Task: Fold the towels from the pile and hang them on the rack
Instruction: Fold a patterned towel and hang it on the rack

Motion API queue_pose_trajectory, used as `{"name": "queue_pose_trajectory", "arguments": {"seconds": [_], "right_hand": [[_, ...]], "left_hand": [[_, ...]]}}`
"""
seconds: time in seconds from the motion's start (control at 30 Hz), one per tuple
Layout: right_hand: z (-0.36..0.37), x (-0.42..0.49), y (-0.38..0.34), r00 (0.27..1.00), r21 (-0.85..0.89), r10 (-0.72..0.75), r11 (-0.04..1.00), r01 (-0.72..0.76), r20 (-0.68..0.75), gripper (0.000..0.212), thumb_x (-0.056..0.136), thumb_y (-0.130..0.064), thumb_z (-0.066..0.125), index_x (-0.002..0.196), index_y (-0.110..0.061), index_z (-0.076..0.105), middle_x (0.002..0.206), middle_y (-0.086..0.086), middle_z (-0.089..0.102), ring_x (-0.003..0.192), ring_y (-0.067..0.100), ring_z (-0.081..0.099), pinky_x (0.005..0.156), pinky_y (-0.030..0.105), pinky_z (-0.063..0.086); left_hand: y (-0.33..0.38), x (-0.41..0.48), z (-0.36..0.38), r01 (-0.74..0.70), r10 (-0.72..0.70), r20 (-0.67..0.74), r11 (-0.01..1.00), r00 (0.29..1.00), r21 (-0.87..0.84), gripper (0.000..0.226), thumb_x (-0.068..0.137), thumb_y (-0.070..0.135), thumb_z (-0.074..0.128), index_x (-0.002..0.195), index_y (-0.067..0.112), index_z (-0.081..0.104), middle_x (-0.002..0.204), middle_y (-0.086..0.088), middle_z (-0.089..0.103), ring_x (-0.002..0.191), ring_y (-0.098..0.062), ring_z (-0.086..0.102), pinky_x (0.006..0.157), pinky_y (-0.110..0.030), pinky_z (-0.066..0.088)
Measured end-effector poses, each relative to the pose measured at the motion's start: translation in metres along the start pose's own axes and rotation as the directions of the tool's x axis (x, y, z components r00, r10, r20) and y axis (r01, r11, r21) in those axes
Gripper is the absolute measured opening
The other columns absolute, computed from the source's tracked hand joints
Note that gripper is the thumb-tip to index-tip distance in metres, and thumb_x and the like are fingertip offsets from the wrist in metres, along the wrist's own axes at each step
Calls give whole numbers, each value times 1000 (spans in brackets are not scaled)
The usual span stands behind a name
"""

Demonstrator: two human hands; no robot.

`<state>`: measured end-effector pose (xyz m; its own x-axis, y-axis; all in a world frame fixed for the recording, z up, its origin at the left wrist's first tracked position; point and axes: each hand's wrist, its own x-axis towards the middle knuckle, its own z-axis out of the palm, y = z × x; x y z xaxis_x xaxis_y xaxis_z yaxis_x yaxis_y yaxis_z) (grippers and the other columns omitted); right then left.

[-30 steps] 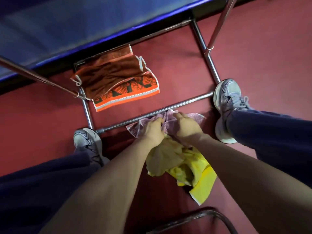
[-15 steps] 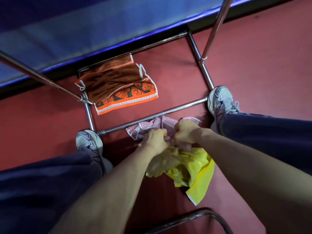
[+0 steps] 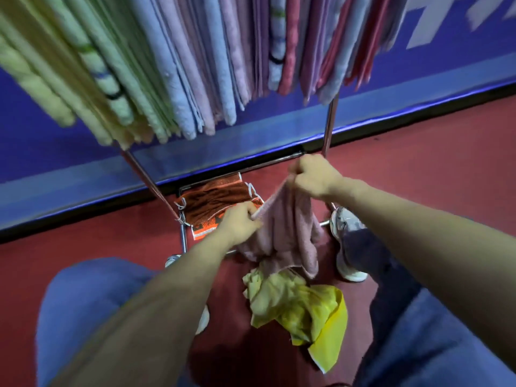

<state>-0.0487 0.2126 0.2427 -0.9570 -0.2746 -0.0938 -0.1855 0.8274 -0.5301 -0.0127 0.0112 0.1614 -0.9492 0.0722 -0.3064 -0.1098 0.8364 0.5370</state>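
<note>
Hanging between your two hands, the pink towel [image 3: 287,230] is stretched along one edge, which runs on a slant from lower left to upper right. Your right hand [image 3: 312,177] is the higher one: its fingers are curled tight and pinch the towel's top corner, close to the right upright of the rack [image 3: 329,127]. Your left hand [image 3: 240,222] sits lower, seen from the back, with its fingers curled round the same edge farther down. The rest of the cloth droops in loose folds, and its lowest fold reaches the top of the yellow towels [image 3: 296,308]; whether it touches them cannot be told.

Those yellow towels lie crumpled in a pile on the red floor [image 3: 418,163], between your knees and just outside the near rail of the rack's base.

Inside the base frame, at its far left corner, an orange and brown towel [image 3: 215,205] lies flat on the floor, partly covered in this view by your left hand.

Across the top of the rack hang the folded towels [image 3: 178,65], packed side by side: yellow and green at the left end, then blue, pink and purple, with red at the right end.

Your right shoe [image 3: 346,238] stands beside the near right corner of the base. A blue wall [image 3: 55,152] runs behind the rack.
</note>
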Motion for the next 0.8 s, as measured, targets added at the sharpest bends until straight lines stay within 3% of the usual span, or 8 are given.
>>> {"name": "queue_pose_trajectory", "arguments": {"seconds": [0.17, 0.23, 0.33, 0.43, 0.57, 0.63, 0.7, 0.8], "right_hand": [[-78, -25, -58, 946, 92, -155, 978, 187, -284, 26, 83, -20, 65, 65, -9, 50, 63, 10, 46, 67, 20, 43, 64, 38, 35], [-104, -36, -79, 929, 68, -211, 968, 242, -304, 27, 80, -23, 71, 63, -15, 52, 59, 2, 48, 62, 16, 44, 63, 33, 34], [-126, -50, -92, 966, -103, -246, 966, 238, -76, 28, 79, -29, 79, 65, -18, 57, 59, -3, 50, 61, 15, 46, 58, 29, 30], [-122, -57, -78, 989, -354, -73, 928, 115, 132, 32, 78, -29, 79, 64, -12, 56, 58, 4, 46, 66, 24, 47, 58, 29, 31], [-108, -64, -63, 984, -361, 108, 931, -49, 143, 34, 81, -30, 75, 63, -9, 56, 58, 5, 48, 69, 27, 49, 55, 31, 34], [-105, -68, -67, 983, -164, 161, 976, -145, 84, 31, 82, -26, 72, 62, -9, 55, 59, 6, 49, 63, 26, 47, 50, 30, 33], [-102, -66, -73, 972, 247, 228, 941, -233, 49, 23, 85, -18, 69, 69, -9, 55, 58, 5, 51, 51, 21, 48, 47, 25, 36], [-97, -63, -99, 956, 742, 258, 612, -273, 139, 5, 92, -4, 61, 87, -2, 61, 62, 9, 59, 48, 18, 58, 52, 28, 52]], "left_hand": [[31, -28, -59, 0, -3, -267, 1000, 964, -11, 16, 81, 14, 65, 77, 21, 52, 89, -10, 65, 94, -35, 60, 70, -36, 38], [40, -37, -85, 37, -67, -407, 996, 911, -82, 8, 83, 10, 57, 87, 18, 59, 100, -17, 67, 99, -37, 59, 72, -35, 37], [40, -48, -123, 118, -247, -545, 958, 801, -262, 16, 85, 10, 49, 93, 18, 59, 110, -15, 66, 105, -38, 61, 80, -33, 44], [27, -60, -153, 122, -371, -609, 904, 701, -411, 20, 77, 15, 41, 85, 21, 58, 108, -16, 69, 94, -39, 67, 87, -40, 56], [16, -72, -162, 261, -385, -591, 922, 709, -287, 28, 91, 6, 48, 113, 8, 65, 123, -21, 64, 119, -41, 56, 97, -38, 44], [9, -72, -157, 336, -398, -479, 917, 782, -214, 32, 89, 11, 53, 118, 0, 63, 125, -25, 63, 119, -43, 57, 97, -40, 46], [9, -74, -148, 324, -365, -351, 930, 862, -174, 30, 83, 18, 65, 107, 2, 65, 114, -19, 68, 108, -37, 64, 92, -38, 53], [31, -83, -121, 66, -175, -330, 946, 928, -318, 16, 87, 26, 73, 87, 15, 62, 96, -5, 68, 96, -25, 65, 86, -37, 51]]}}
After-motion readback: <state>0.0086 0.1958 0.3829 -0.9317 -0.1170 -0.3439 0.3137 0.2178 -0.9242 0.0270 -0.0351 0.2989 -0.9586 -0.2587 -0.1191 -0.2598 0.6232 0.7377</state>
